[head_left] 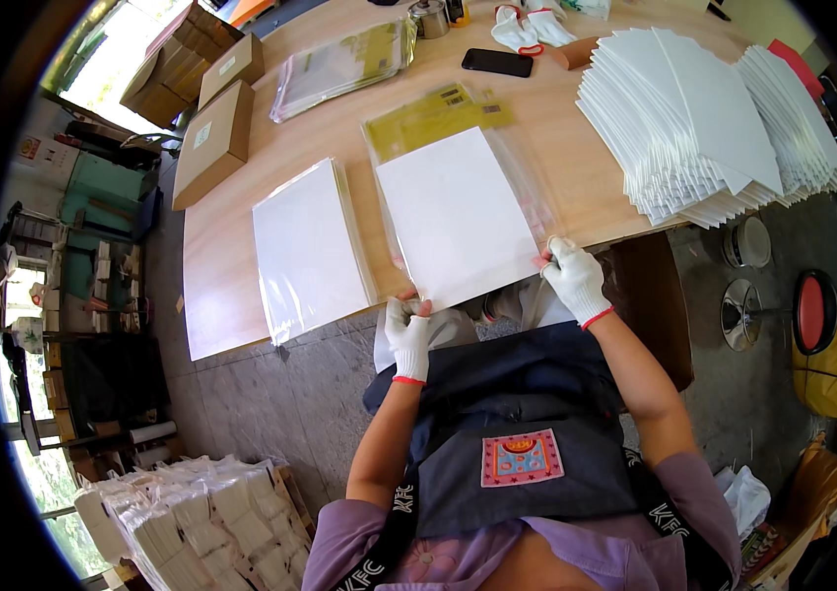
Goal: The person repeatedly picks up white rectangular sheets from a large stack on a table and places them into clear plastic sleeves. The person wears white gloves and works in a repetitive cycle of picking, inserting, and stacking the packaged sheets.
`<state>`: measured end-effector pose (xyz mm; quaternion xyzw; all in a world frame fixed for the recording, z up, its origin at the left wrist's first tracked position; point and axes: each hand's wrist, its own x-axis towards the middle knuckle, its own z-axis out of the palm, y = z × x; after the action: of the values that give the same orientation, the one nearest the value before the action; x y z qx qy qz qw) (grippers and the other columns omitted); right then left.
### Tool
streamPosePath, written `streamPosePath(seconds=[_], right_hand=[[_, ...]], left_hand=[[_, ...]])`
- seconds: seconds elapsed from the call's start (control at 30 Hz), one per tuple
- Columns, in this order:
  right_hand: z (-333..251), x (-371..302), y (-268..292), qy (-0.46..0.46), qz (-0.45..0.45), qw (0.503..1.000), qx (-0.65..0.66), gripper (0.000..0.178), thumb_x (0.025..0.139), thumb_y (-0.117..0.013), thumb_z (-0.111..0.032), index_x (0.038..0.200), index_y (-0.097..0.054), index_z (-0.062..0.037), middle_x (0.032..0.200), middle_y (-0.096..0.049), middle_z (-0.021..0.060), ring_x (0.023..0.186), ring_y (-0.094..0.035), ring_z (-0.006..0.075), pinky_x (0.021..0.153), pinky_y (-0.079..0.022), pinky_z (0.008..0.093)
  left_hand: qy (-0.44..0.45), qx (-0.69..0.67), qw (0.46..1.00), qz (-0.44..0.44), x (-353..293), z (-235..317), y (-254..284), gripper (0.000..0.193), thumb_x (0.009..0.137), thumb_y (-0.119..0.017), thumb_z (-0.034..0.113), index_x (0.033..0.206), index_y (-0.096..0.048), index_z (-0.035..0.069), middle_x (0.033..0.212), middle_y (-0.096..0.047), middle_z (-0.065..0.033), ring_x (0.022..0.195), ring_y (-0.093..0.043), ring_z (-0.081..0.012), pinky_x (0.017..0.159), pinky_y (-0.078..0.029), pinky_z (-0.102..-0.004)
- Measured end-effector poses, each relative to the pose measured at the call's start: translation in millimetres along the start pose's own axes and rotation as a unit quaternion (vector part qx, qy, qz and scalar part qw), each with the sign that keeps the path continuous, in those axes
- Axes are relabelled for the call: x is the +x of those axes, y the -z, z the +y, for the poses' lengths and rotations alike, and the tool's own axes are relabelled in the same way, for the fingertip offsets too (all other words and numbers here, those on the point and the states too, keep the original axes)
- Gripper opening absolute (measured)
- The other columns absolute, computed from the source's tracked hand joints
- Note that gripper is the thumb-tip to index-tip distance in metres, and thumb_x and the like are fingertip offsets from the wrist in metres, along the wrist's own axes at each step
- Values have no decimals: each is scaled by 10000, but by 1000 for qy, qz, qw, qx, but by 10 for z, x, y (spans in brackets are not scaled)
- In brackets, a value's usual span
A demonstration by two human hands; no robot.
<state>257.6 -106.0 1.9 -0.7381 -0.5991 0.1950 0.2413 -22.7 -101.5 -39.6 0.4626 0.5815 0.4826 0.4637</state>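
A flat white board (458, 217) lies in front of me on a pile of clear plastic bags (408, 133) with a gold printed band. My left hand (406, 335), in a white fingertip-less glove with a red cuff, is closed at the board's near left corner. At the near right corner, my right hand (576, 279) in a matching glove pinches the edge between thumb and fingers. Whether a bag's edge is also in either grip, I cannot tell. Just left sits a stack of bagged white boards (308, 246), its wrapping overhanging the table's front edge.
Fanned stacks of white boards (679, 118) fill the table's right side. More printed bags (339, 69), a black phone (497, 63) and white gloves (527, 28) lie farther back. Cardboard boxes (211, 143) stand left. A red-seated stool (814, 313) and wrapped white bundles (206, 527) are on the floor.
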Motion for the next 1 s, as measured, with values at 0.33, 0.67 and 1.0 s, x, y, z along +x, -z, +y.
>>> streamPosePath(seconds=[0.33, 0.67, 1.0], right_hand=[[95, -55, 72, -160, -169, 929, 287, 288, 901, -517, -327, 861, -604, -55, 622, -591, 39, 491, -534, 112, 440, -396, 275], [-1366, 210, -676, -33, -299, 851, 431, 174, 885, -553, -186, 991, -591, -53, 656, -562, -6, 503, -474, 58, 447, -389, 218], [-1721, 245, -751, -19, -340, 831, 441, 183, 909, -496, -262, 878, -542, -87, 604, -539, 16, 513, -484, 108, 465, -385, 267]], left_hand=[[76, -86, 992, -59, -1, 828, -10, 257, 854, -628, 90, 1081, -556, -5, 808, -598, 0, 700, -523, -49, 604, -421, -198], [-162, 48, 974, 150, 222, 1007, 1487, 218, 900, -540, 109, 1052, -580, -41, 925, -607, -44, 835, -538, -103, 752, -434, -235], [-68, 70, 976, 194, 683, -71, 2144, 420, 890, -468, 13, 1309, -452, -8, 1233, -534, -98, 1072, -508, -153, 916, -404, -276]])
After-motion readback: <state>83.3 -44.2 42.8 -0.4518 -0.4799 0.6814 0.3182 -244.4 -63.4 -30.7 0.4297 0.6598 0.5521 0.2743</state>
